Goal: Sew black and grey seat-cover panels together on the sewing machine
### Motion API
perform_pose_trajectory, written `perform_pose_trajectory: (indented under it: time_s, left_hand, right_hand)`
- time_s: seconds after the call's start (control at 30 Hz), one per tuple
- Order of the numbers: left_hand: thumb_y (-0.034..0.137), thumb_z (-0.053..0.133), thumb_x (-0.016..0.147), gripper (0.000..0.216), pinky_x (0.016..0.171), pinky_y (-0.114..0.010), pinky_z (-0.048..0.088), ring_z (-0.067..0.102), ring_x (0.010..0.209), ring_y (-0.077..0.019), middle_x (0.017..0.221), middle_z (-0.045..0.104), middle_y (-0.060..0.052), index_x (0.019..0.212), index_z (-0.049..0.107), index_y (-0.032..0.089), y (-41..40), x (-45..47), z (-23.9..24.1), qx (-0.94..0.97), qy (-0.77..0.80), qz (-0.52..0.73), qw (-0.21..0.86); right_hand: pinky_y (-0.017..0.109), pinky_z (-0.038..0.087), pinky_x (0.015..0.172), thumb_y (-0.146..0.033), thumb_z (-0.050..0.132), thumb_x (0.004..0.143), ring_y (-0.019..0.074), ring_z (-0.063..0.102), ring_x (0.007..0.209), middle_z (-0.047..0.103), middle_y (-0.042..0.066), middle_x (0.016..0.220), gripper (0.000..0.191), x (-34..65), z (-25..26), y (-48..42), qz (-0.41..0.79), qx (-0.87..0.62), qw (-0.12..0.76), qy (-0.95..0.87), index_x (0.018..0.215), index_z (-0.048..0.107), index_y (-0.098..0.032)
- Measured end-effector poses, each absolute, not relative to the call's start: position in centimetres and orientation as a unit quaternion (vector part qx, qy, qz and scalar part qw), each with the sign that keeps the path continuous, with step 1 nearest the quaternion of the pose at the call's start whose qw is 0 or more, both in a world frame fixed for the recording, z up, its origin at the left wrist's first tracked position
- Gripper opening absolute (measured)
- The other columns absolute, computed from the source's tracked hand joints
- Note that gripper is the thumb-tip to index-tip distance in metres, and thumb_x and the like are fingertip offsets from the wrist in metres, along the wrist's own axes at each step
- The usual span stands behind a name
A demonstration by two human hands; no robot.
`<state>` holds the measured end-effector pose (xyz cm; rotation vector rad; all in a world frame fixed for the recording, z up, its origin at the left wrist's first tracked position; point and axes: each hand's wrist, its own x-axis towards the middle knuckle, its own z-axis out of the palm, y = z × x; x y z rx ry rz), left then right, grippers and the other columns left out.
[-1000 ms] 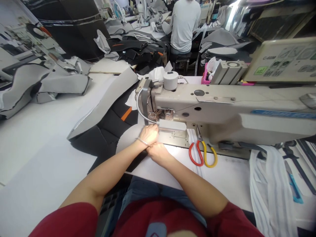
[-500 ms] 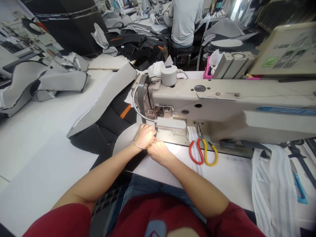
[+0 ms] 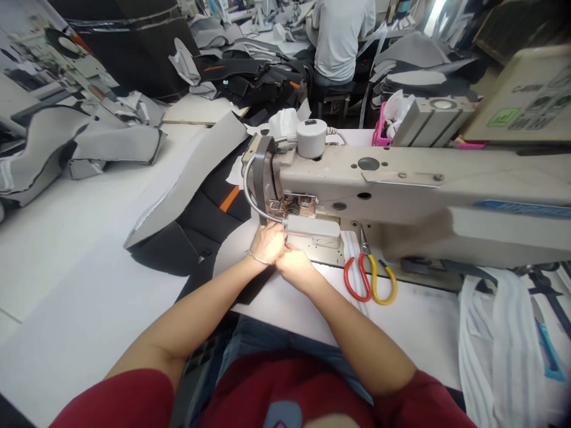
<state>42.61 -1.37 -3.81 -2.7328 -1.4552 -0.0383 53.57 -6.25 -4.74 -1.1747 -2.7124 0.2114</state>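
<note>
Black padded fabric with a light-grey border [image 3: 209, 208] is spread over the white tabletop [image 3: 53, 285], left of and in front of a beige industrial sewing machine [image 3: 330, 175], its near edge brought under the hands beside the needle area. Some joining appears to be done: seam lines are seen across the black part, and a short bright orange strip [image 3: 229, 199] seems to be set into it.

At the near edge, the work is judged to be partway through; the needle and any fresh stitching are hidden, so how much is left cannot be told. The bare left hand [image 3: 267, 241] is laid on the fabric with fingers bent, close to a pale grey oblong lamp head [image 3: 312, 226]. The bare right hand [image 3: 294, 267] is curled narrowly against it; whether the edge is pinched by either hand cannot be told, as the fingertips are covered.

Metal scissors with red and yellow looped handles [image 3: 366, 261] are left unheld to the right, laid on a white striped woven strip [image 3: 350, 241]. Grey dark-edged fabric pieces [image 3: 120, 142] are heaped at far left; their stage cannot be judged.
</note>
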Motion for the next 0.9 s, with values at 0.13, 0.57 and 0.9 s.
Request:
perform_pose_trajectory:
  time_s: [0.13,0.57,0.9]
  left_hand:
    - [0.021,0.042,0.078,0.022,0.077,-0.033,0.036,0.05,0.086,-0.0207,0.084,0.06,-0.009,0.075,0.062,0.013,-0.6,43.3,-4.5,-0.873,-0.487,-0.001,0.038]
    - [0.013,0.039,0.078,0.023,0.066,-0.034,0.038,0.048,0.083,-0.0236,0.078,0.056,-0.01,0.07,0.06,0.012,-3.2,43.1,0.1,-0.886,-0.437,0.151,0.045]
    - [0.011,0.038,0.078,0.023,0.07,-0.034,0.039,0.048,0.085,-0.0237,0.077,0.056,-0.012,0.075,0.06,0.009,-3.0,43.2,-2.2,-0.876,-0.467,0.115,0.034]
  right_hand:
    - [0.033,0.03,0.095,-0.011,0.043,0.077,0.0175,0.055,0.083,0.064,0.011,0.079,0.021,54.1,-6.1,-5.4,0.034,-0.377,0.128,-0.916,0.076,0.064,-0.01]
    - [0.03,0.042,0.072,-0.011,0.041,0.079,0.0174,0.055,0.075,0.061,0.012,0.076,0.019,51.5,-7.0,-7.2,0.057,-0.338,0.207,-0.916,0.082,0.06,-0.008]
    - [0.035,0.04,0.079,-0.007,0.042,0.076,0.0197,0.055,0.078,0.063,0.011,0.076,0.02,52.4,-7.1,-7.1,0.034,-0.306,0.137,-0.941,0.077,0.061,-0.008]
